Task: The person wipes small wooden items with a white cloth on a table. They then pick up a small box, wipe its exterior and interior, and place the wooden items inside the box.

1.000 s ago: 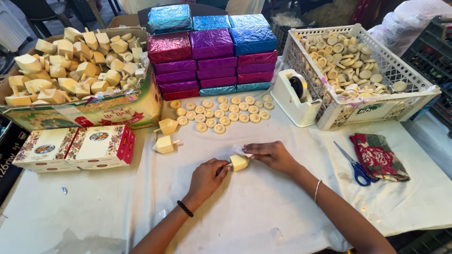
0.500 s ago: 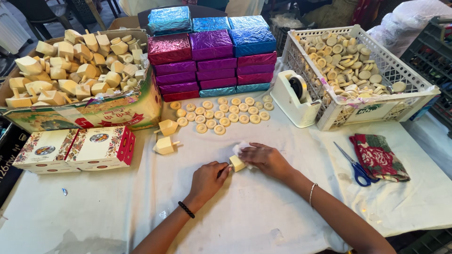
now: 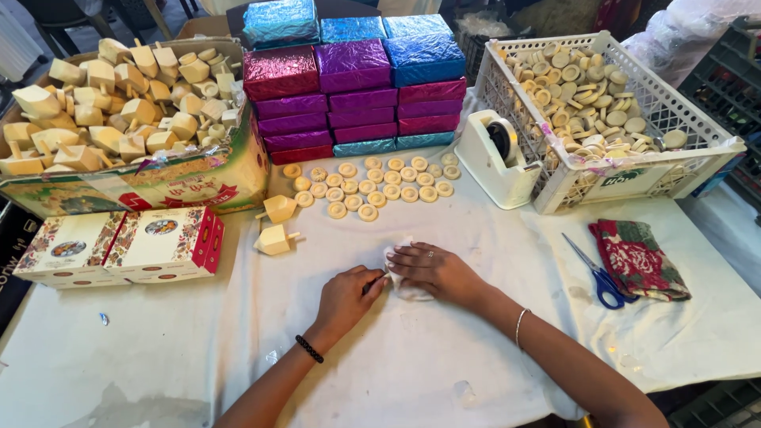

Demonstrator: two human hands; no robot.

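Both my hands rest on the white table cover, meeting over a small bundle of white wrapping [image 3: 406, 290]. My right hand [image 3: 434, 271] lies flat over the bundle, hiding most of it. My left hand [image 3: 347, 295] pinches the bundle's left edge with curled fingers. The wooden piece inside is not visible. Two wooden spinning tops [image 3: 277, 209] [image 3: 274, 240] lie just to the upper left of my hands. Rows of small round wooden discs [image 3: 372, 187] lie beyond them.
A cardboard box of wooden tops [image 3: 198, 178] stands at the back left, with two printed boxes [image 3: 119, 247] in front. Foil-wrapped boxes [image 3: 353, 87] are stacked at the back. A tape dispenser [image 3: 499, 162], a white crate of discs [image 3: 682, 162], scissors [image 3: 596, 273] and a floral cloth [image 3: 638, 257] are on the right.
A pale wooden piece showed between my fingertips before; now white wrapping covers it. My right hand has slid left over it and my left hand has closed in.
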